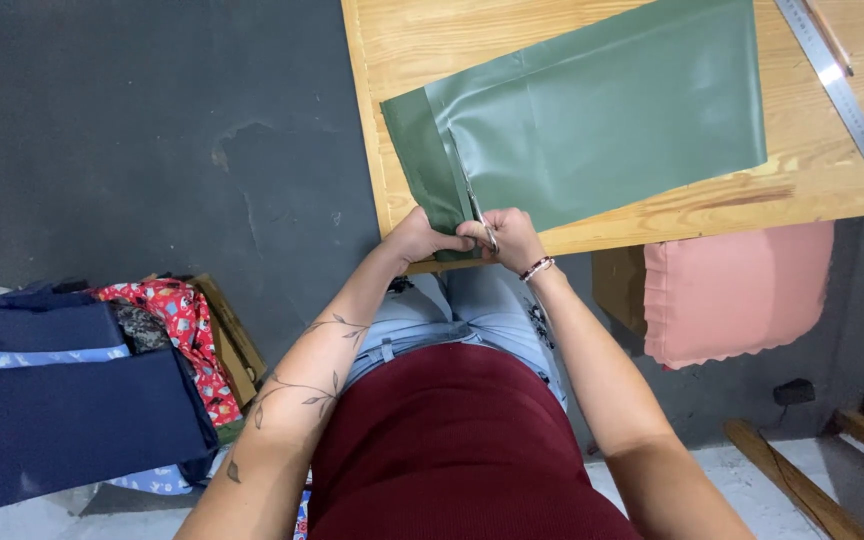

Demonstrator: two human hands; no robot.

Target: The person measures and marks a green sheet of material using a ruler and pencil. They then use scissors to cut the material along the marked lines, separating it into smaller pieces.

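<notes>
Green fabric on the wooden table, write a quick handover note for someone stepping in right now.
Left hand pinches the near edge of the green fabric at the table edge.
Right hand holds scissors, blades pointing away into the fabric.
Done: a slit runs a short way up from the near edge, parallel to the darker folded strip on the left.
Left: the remaining length of that line is uncut.
Metal ruler lies at the table's far right.

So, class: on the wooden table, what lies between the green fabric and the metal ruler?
In the head view, only bare wood of the table lies between the green fabric and the metal ruler.
</notes>
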